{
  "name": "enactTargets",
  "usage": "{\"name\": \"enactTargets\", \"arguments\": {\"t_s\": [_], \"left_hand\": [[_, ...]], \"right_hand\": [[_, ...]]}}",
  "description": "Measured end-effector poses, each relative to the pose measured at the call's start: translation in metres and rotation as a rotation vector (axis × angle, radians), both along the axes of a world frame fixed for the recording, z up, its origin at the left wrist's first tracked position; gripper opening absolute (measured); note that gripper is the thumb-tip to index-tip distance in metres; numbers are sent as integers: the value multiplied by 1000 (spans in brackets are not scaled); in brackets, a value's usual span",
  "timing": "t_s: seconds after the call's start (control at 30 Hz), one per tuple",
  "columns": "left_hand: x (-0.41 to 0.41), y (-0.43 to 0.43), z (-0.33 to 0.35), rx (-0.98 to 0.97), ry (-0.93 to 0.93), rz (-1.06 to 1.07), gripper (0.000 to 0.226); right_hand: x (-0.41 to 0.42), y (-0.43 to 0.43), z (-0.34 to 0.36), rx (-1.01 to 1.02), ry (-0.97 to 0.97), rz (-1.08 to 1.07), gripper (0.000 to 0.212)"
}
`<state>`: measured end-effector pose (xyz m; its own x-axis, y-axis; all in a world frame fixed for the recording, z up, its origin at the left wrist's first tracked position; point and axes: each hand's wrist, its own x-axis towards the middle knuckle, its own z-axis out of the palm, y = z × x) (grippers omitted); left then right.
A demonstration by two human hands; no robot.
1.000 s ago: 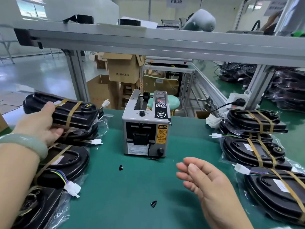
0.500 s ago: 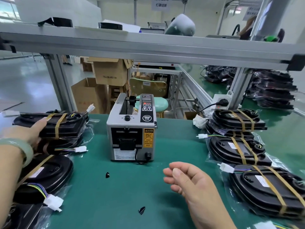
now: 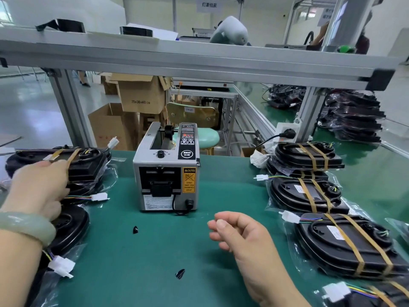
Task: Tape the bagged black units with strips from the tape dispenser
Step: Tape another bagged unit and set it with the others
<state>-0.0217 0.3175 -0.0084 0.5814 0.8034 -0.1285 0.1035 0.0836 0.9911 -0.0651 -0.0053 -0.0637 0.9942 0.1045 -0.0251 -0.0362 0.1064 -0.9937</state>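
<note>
Head view: the left hand (image 3: 37,187), with a pale green stone bangle (image 3: 26,227) on its wrist, has its grip closed on the near edge of a black oval plastic unit in a clear bag (image 3: 88,165). This unit is banded with two brown tape strips and lies on top of the left-hand stack on the green desk (image 3: 132,251). The fingertips under that edge are hidden.

The right hand (image 3: 243,238) hovers over the desk, just in front of the grey boxy tape dispenser (image 3: 166,173). Its grip is released, with the fingers loosely curled and holding nothing. The dispenser stands mid-desk between the two stacks.

On the right, more bagged, taped black units (image 3: 349,244) lie overlapping. Two small black scraps (image 3: 135,229) lie on the desk near the right hand.
</note>
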Motion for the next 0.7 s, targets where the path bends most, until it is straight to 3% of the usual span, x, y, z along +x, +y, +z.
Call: {"name": "enactTargets", "arguments": {"t_s": [0.27,0.33,0.4,0.47,0.57,0.63,0.7], "left_hand": [[-46,-91,-34,-120,-156,-230,18],[-55,-107,-45,-135,-150,-316,15],[-62,-119,-57,-87,-125,-398,11],[-67,-125,-65,-9,-92,-444,13],[-73,-128,-70,68,-53,-477,15],[-76,-129,-69,104,-41,-496,16],[-78,-133,-66,109,-34,-515,16]], "right_hand": [[12,-29,34,-95,-144,-256,16],[19,-52,55,-223,-187,-309,23],[31,-84,75,-515,-200,-382,41],[46,-121,88,-901,-106,-453,61],[63,-171,90,-1304,206,-435,66],[65,-197,79,-1436,379,-392,67],[59,-222,65,-1384,504,-362,78]]}}
